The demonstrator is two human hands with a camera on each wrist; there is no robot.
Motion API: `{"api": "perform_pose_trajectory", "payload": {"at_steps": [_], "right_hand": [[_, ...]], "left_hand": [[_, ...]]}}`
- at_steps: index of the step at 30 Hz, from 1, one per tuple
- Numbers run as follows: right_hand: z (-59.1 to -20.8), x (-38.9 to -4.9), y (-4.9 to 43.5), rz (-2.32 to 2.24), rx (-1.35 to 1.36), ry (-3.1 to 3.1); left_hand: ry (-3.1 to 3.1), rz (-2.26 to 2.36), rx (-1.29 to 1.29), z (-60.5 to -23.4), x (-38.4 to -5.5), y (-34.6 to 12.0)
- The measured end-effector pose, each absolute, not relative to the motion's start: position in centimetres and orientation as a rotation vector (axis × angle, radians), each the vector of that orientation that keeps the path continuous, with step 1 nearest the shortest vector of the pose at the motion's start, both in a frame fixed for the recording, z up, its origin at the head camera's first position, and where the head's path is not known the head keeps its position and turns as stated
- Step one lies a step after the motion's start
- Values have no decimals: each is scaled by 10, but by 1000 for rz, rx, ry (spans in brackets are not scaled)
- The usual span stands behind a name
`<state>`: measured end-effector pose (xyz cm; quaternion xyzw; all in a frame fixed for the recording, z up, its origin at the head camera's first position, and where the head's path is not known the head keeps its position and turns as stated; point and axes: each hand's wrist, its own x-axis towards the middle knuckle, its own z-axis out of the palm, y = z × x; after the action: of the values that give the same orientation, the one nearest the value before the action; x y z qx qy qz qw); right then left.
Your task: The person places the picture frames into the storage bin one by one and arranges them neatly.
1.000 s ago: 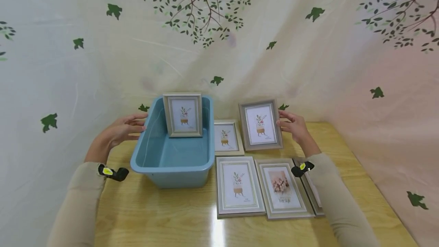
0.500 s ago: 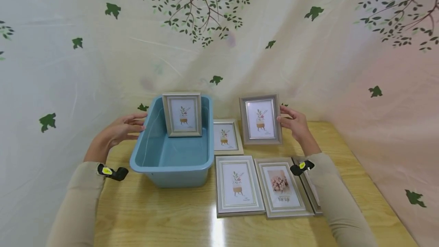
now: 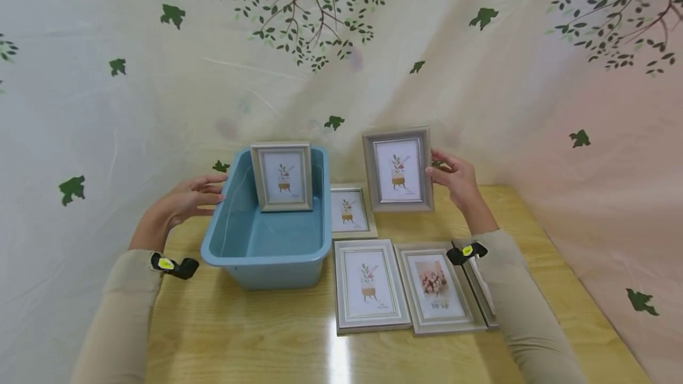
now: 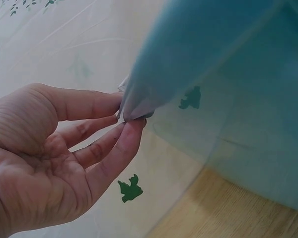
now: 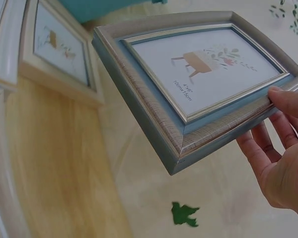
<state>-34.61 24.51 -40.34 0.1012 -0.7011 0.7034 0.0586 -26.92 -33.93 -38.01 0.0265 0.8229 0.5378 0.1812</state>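
Note:
My right hand (image 3: 458, 181) holds a grey-brown picture frame (image 3: 427, 194) by its right edge, thumb on the front and fingers behind. In the right wrist view this picture frame (image 5: 159, 106) is raised off the table, its plant print facing out. At the left, my left hand (image 3: 187, 201) pinches the rim of a blue plastic basin (image 3: 267, 262). The left wrist view has my left hand's fingertips (image 4: 131, 131) meeting at the basin's rim (image 4: 144, 96). Inside the basin a cream picture frame (image 3: 283, 206) leans upright against the back wall.
Right of the basin lie a small picture frame (image 3: 354, 233), a larger silver one (image 3: 373, 323) and a frame with a flower photo (image 3: 448, 326). Another frame (image 3: 482, 295) is partly under my right forearm. A leaf-printed curtain (image 3: 373, 99) hangs behind the wooden table (image 3: 256, 336).
My right hand has lifted the grey-brown picture frame upward and slightly left, turning it more upright. The left hand and the basin have stayed in place.

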Motion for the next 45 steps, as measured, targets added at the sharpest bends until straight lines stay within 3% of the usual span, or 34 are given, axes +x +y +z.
{"api": "perform_pose_trajectory", "payload": {"at_steps": [13, 45], "right_hand": [[-363, -340, 209, 2093, 409, -2049], [-321, -341, 123, 2233, 585, -1843]], "left_hand": [[2329, 1502, 73, -379, -269, -338], [2326, 1510, 118, -381, -272, -343]]}}
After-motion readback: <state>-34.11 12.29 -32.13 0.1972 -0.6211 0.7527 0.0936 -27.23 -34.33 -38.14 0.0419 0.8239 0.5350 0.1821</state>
